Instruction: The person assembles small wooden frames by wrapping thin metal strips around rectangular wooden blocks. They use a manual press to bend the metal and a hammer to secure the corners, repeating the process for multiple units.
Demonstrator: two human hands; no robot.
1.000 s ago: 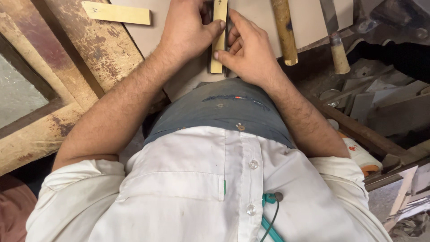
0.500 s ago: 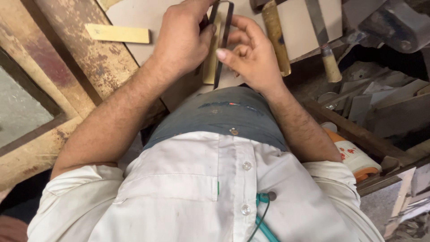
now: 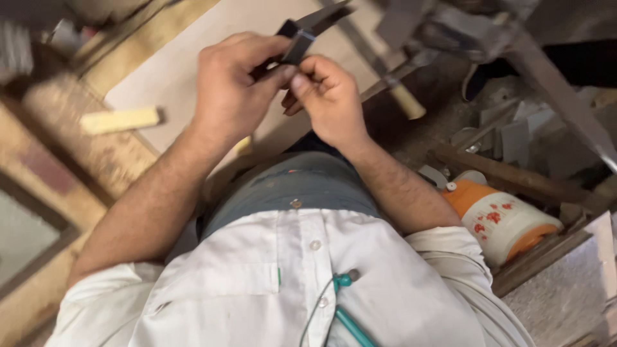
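Head view: left hand (image 3: 234, 90) grip closed round dark blade tool (image 3: 302, 35), lifted above pale bench board (image 3: 186, 71), likely for inspection. Right hand (image 3: 328, 96) fingertips pinch tool's lower end, steadying it. Wood strip (image 3: 120, 119) on bench left; orange-white jug (image 3: 501, 218) right.

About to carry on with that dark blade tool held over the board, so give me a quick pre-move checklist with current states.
1. Left hand grips the dark blade tool: ok.
2. Right hand pinches the tool's lower end: ok.
3. Fingertips off the cutting edge: cannot tell, edge is blurred.
4. Pale wooden strip lies apart from both hands on the workboard: ok.
5. Wooden-handled tool lies close beside the right hand: not ok.
6. View sharp enough: not ok, motion blur.
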